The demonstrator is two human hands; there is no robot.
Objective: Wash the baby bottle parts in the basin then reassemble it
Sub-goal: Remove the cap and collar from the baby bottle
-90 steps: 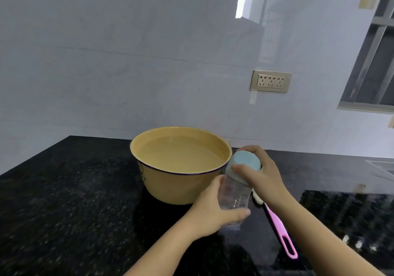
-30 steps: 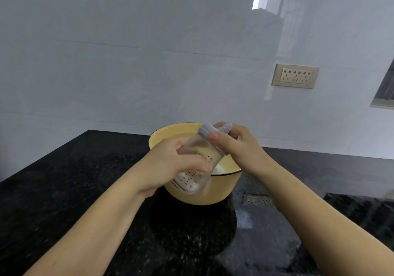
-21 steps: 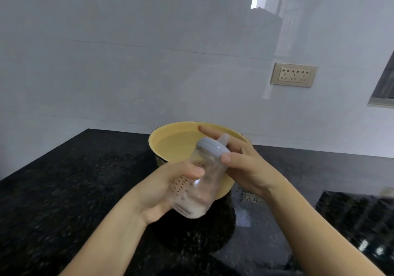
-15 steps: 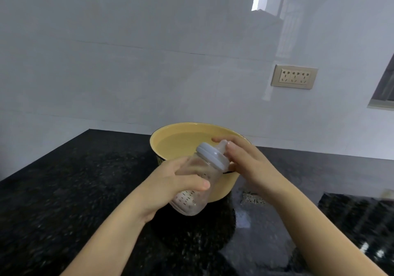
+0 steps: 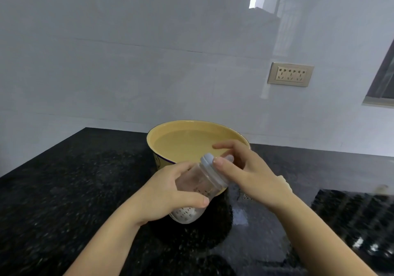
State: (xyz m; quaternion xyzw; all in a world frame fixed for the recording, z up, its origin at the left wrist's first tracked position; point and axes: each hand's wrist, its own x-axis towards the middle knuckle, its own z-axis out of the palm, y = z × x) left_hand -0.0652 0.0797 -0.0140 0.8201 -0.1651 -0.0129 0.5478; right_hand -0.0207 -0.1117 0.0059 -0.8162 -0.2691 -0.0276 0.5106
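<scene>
Left hand wrapped round clear baby bottle, held aloft at water-filled basin's 6 o'clock, neck tilted toward 1 o'clock. Right hand pinches grey screw collar, teat attached. Probably unscrewing; washing and reassembly all left.

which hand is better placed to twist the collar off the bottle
Right. The right hand has thumb and fingers round the collar, while the left hand grips the bottle body, so it probably serves best to hold it steady.
</scene>
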